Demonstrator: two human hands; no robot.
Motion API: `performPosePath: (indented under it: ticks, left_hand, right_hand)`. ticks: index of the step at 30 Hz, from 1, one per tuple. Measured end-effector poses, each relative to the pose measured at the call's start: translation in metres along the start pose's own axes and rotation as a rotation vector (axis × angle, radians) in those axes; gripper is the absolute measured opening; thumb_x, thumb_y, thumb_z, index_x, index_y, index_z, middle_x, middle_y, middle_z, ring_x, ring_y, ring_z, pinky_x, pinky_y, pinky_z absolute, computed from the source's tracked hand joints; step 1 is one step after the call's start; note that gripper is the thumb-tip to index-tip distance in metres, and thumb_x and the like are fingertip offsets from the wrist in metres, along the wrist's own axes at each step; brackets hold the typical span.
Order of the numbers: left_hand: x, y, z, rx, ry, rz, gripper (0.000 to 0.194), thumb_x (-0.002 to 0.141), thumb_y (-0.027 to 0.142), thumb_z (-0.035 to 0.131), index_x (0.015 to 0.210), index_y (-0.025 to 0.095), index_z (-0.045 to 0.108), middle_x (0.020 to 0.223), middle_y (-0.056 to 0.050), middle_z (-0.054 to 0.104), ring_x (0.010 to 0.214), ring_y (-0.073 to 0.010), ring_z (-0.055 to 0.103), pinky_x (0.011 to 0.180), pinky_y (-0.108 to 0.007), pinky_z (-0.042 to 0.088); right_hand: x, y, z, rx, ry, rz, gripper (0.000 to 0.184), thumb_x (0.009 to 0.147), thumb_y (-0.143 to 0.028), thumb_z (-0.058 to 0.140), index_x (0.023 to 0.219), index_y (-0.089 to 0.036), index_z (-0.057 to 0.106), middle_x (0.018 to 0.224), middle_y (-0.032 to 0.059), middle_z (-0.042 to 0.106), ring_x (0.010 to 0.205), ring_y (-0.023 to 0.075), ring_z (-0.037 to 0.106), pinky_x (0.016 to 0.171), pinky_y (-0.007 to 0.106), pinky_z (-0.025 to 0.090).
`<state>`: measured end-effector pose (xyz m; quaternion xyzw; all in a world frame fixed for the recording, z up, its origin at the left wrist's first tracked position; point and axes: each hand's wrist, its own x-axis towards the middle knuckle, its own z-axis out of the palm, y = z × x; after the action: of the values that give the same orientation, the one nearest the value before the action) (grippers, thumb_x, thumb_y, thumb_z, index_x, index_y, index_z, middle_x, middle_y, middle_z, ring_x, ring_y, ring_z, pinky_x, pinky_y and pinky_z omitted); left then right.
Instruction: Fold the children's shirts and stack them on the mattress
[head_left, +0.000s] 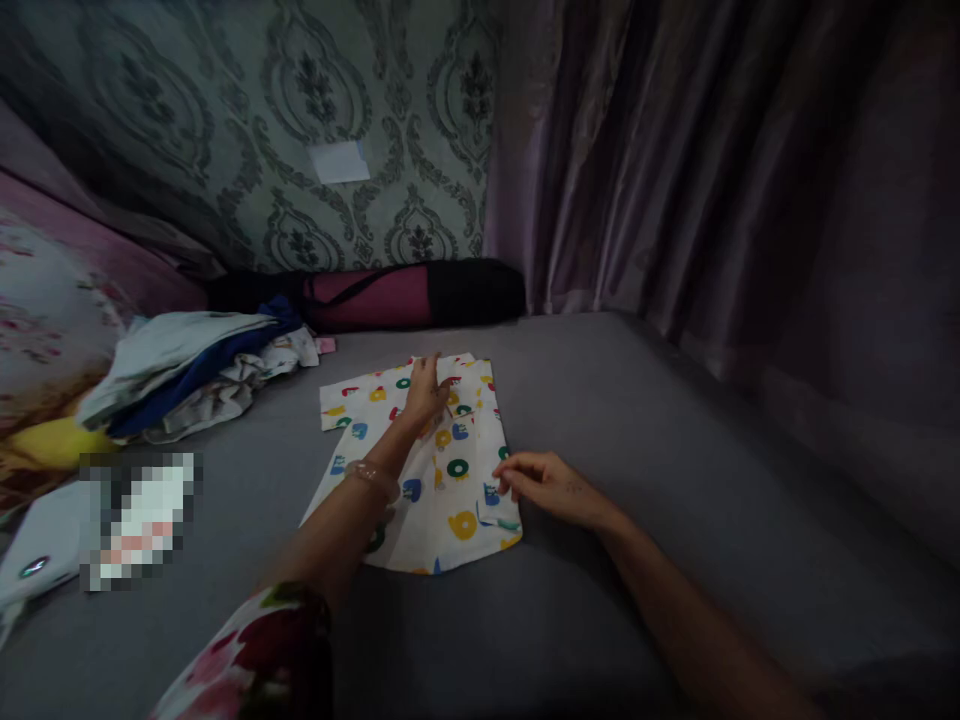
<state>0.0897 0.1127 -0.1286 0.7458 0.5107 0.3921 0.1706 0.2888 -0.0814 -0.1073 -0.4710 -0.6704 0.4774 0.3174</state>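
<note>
A small white garment printed with coloured shapes lies flat on a grey bed surface. My left hand reaches across it, fingers stretched out and resting flat near the garment's far edge. My right hand lies at the garment's right edge, fingers curled and pinching the cloth there. A bracelet sits on my left wrist.
A pile of blue, white and grey clothes lies at the left. A dark and maroon bolster runs along the patterned wall. Purple curtains hang at the right. A floral pillow is at far left.
</note>
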Motion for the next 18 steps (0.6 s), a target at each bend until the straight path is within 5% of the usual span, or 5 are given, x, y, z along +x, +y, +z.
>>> performPosePath:
  ticks: [4,9,14,18]
  left_hand:
    - [-0.038,0.027,-0.014,0.134,-0.344,0.252,0.031,0.085,0.023,0.054,0.115,0.015,0.057,0.111,-0.012,0.061,0.108,-0.0252,0.057,0.098,-0.041,0.045]
    - [-0.115,0.070,-0.023,0.222,-0.649,0.451,0.028,0.089,0.031,0.054,0.111,0.016,0.060,0.115,-0.012,0.064,0.108,-0.0246,0.061,0.095,-0.037,0.049]
    - [-0.164,0.076,-0.025,0.341,-0.609,0.465,0.049,0.093,0.039,0.049,0.133,0.011,0.048,0.143,-0.021,0.047,0.133,-0.0303,0.045,0.105,-0.046,0.042]
    - [-0.182,0.067,-0.018,0.384,-0.520,0.489,0.049,0.097,0.037,0.040,0.140,0.013,0.042,0.148,-0.016,0.041,0.139,-0.0275,0.036,0.111,-0.045,0.036]
  right_hand:
    - [0.034,0.021,-0.015,-0.332,0.200,-0.053,0.034,0.092,-0.029,0.042,0.113,-0.016,0.065,0.106,0.0097,0.070,0.096,0.0203,0.064,0.088,0.035,0.048]
    - [0.083,0.031,-0.014,-0.729,0.157,-0.087,0.046,0.096,-0.026,0.030,0.136,-0.012,0.049,0.142,0.0146,0.049,0.132,0.0221,0.043,0.111,0.039,0.032]
    - [0.119,0.035,0.002,-0.899,0.120,0.042,0.057,0.099,-0.035,0.026,0.145,-0.004,0.036,0.153,0.0178,0.032,0.143,0.0258,0.026,0.117,0.044,0.016]
    - [0.140,0.040,0.005,-0.936,0.135,0.099,0.061,0.099,-0.041,0.022,0.147,-0.003,0.032,0.156,0.0173,0.026,0.145,0.0263,0.020,0.117,0.045,0.012]
